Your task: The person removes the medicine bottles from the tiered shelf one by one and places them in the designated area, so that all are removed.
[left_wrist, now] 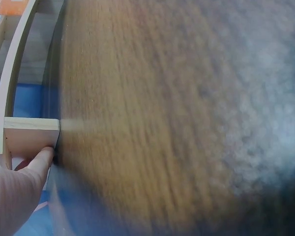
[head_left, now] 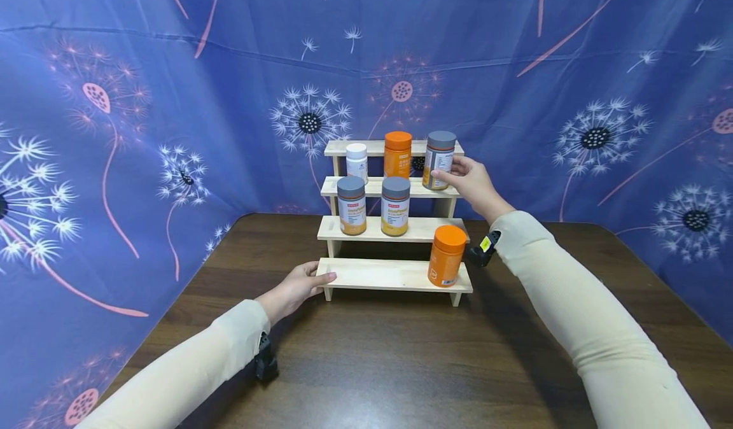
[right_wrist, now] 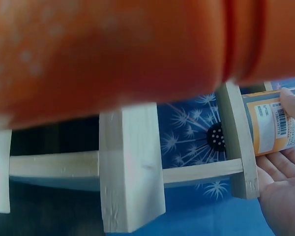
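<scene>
A stepped wooden display rack stands on the table. My left hand grips the left end of its lowest step; in the left wrist view a finger of the hand lies against the step's leg. At the right end of the second step from the top, my right hand holds a grey-lidded supplement jar between thumb and fingers. The right wrist view shows that jar on its label side, its base close against the step's edge. Part of the left fingers is hidden behind the rack.
Beside the held jar stand an orange jar and a small white bottle. Two grey-lidded jars occupy the step below. Another orange jar stands low at right, near my right forearm. A blue dandelion-print cloth hangs behind.
</scene>
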The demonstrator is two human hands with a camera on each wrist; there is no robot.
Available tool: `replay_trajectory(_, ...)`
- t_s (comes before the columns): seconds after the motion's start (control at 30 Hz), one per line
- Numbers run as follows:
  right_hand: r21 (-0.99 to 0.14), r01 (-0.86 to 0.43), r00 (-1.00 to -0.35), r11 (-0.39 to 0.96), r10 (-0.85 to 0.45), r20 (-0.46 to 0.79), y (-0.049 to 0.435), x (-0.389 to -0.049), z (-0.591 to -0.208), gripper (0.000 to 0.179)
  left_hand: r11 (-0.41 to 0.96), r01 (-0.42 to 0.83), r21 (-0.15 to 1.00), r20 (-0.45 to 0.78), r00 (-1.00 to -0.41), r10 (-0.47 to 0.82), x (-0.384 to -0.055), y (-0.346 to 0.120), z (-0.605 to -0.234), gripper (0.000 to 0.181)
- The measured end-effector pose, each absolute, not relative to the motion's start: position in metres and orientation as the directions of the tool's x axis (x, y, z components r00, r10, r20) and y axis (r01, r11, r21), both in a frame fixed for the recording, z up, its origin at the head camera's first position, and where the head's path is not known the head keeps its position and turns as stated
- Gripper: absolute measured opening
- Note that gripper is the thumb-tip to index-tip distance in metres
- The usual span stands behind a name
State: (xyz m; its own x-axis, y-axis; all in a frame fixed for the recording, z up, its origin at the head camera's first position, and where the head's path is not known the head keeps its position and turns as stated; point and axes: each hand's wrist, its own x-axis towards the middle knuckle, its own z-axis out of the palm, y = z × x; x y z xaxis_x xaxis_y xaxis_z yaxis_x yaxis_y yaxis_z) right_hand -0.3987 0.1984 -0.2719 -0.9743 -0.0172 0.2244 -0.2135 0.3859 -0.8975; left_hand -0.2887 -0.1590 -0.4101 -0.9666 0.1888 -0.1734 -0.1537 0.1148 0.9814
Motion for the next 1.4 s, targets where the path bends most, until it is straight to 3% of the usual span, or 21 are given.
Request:
replay_trajectory(0.9, -0.879, -0.237, -0.969, 0.414, -0.034, 0.245, 0.204, -0.396, -0.283, 0.081, 0.188, -0.144, 0.972, -0.175, -0.972, 0.157, -0.29, -0.159, -0.412, 0.054)
replay_trajectory(1.4, -0.877, -0.248, -0.965, 0.412, -0.022, 0.263, 0.201, -0.395, -0.279, 0.076, 0.186, -0.127, 0.974, -0.158, -0.974, 0.163, -0.291, -0.158, -0.41, 0.055)
